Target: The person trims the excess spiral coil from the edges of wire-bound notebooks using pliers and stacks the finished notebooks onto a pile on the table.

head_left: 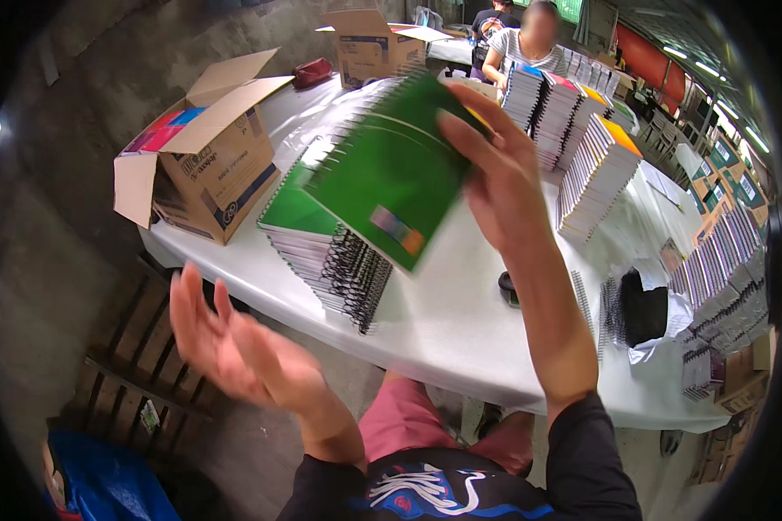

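Note:
My right hand (495, 165) grips a green spiral notebook (391, 174) by its right edge, with the fingers behind it and the thumb on the cover. The notebook is tilted in the air, its wire binding along the upper left. Partly hidden below it stands a stack of green spiral notebooks (313, 269) near the table's front edge. My left hand (239, 343) is raised left of that stack, fingers apart and slightly blurred, touching nothing.
On the white table (443, 326) an open cardboard box (217, 174) holds notebooks at left; another box (369, 52) stands behind. Tall notebook stacks (595, 178) rise at right, near a person (530, 52) across the table. Loose wire spirals (613, 313) lie nearer. A wooden pallet (139, 356) is below left.

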Demonstrator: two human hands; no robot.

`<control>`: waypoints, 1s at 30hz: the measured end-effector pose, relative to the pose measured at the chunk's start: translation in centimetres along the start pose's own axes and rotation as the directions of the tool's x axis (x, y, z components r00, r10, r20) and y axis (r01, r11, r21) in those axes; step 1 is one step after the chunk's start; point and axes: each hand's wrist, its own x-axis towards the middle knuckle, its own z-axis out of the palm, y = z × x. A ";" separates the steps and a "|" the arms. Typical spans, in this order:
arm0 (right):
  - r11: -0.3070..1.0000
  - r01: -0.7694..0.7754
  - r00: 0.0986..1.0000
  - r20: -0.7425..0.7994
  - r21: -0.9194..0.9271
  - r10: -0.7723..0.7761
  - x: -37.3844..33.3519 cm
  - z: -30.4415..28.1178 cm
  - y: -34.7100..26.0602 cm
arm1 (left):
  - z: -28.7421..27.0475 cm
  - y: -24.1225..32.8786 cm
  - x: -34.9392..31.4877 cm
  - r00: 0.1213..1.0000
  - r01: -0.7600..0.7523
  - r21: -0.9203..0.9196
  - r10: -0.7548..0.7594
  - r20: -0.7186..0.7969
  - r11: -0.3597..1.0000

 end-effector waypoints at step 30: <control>-0.373 -0.516 0.713 -0.628 -0.771 0.313 -7.4 -30.8 7.5 | 3.1 0.5 -10.3 0.644 0.265 -0.191 -0.026 0.764 0.945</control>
